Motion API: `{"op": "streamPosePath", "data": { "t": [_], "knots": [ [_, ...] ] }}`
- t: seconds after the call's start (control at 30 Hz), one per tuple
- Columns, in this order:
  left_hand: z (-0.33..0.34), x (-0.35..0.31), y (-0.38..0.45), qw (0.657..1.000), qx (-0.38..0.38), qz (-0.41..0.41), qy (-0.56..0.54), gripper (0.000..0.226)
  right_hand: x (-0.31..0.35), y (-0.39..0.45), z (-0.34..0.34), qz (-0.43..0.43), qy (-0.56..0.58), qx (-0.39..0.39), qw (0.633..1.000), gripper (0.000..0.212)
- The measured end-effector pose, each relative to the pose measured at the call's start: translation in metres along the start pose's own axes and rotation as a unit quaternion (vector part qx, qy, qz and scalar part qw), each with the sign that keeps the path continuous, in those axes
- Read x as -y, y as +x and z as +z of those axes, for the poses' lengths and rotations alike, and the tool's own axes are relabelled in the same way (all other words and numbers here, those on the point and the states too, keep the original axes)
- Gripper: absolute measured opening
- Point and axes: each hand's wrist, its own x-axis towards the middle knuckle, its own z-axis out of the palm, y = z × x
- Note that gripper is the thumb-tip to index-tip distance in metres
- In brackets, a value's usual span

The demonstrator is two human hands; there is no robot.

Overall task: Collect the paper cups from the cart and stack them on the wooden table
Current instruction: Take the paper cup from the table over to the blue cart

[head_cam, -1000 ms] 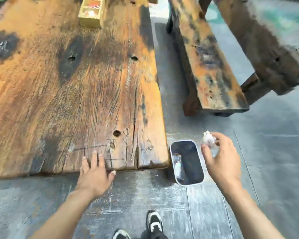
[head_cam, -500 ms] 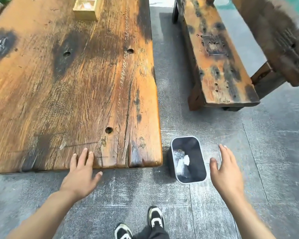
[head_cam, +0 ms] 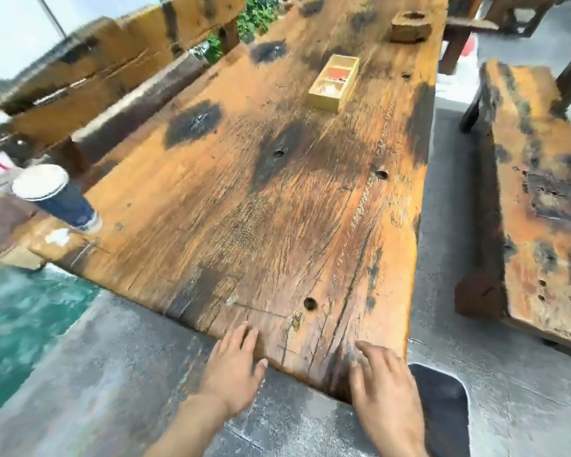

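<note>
A dark blue paper cup (head_cam: 58, 198) with a white inside stands upright at the near left corner of the long wooden table (head_cam: 277, 199). My left hand (head_cam: 233, 361) hovers at the table's near edge, fingers spread, holding nothing. My right hand (head_cam: 384, 380) is beside it to the right, also spread and empty, over the table's near right corner. The cup is far to the left of both hands. No cart is in view.
A small wooden box (head_cam: 334, 82) with compartments sits mid-table, and a brown block (head_cam: 410, 27) lies farther back. A dark bin (head_cam: 442, 407) stands on the floor under my right hand. Wooden benches (head_cam: 538, 192) flank the table on both sides.
My view swung left and up, bringing the cup and the far table into sight. My right hand let go of the crumpled white piece over the bin, then moved left to the table's corner.
</note>
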Motion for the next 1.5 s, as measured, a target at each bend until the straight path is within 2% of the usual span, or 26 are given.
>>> {"op": "streamPosePath", "data": {
  "t": [0.17, 0.37, 0.53, 0.63, 0.77, 0.83, 0.97, 1.13, 1.27, 1.5],
  "knots": [
    [-0.034, 0.05, -0.005, 0.99, -0.116, -0.061, -0.06, 0.064, 0.087, 0.041, 0.023, -0.085, -0.003, 0.019, 0.996, 0.032],
    [-0.101, 0.145, -0.007, 0.952, -0.262, -0.119, -0.101, 0.063, 0.196, 0.08, 0.066, -0.18, -0.024, 0.047, 0.982, 0.045],
    [-0.16, 0.233, 0.001, 0.918, -0.328, -0.142, -0.174, 0.067, 0.296, 0.109, 0.107, -0.228, -0.031, 0.063, 0.971, 0.057],
    [-0.189, 0.279, 0.019, 0.893, -0.331, -0.138, -0.271, 0.073, 0.353, 0.129, 0.131, -0.261, -0.022, 0.083, 0.962, 0.066],
    [-0.22, 0.325, 0.059, 0.817, -0.295, -0.138, -0.476, 0.081, 0.421, 0.162, 0.162, -0.277, 0.017, 0.133, 0.951, 0.079],
    [-0.231, 0.339, 0.079, 0.798, -0.268, -0.143, -0.521, 0.084, 0.447, 0.181, 0.177, -0.268, 0.04, 0.157, 0.95, 0.086],
    [-0.245, 0.356, 0.107, 0.792, -0.231, -0.145, -0.546, 0.089, 0.476, 0.208, 0.202, -0.253, 0.052, 0.199, 0.946, 0.094],
    [-0.248, 0.366, 0.115, 0.805, -0.214, -0.185, -0.522, 0.09, 0.484, 0.227, 0.226, -0.244, 0.047, 0.224, 0.943, 0.095],
    [-0.248, 0.359, 0.114, 0.795, -0.187, -0.228, -0.53, 0.087, 0.486, 0.232, 0.237, -0.25, 0.048, 0.256, 0.933, 0.095],
    [-0.247, 0.346, 0.099, 0.761, -0.213, -0.243, -0.562, 0.083, 0.479, 0.231, 0.244, -0.252, 0.05, 0.3, 0.919, 0.102]
  ]
}}
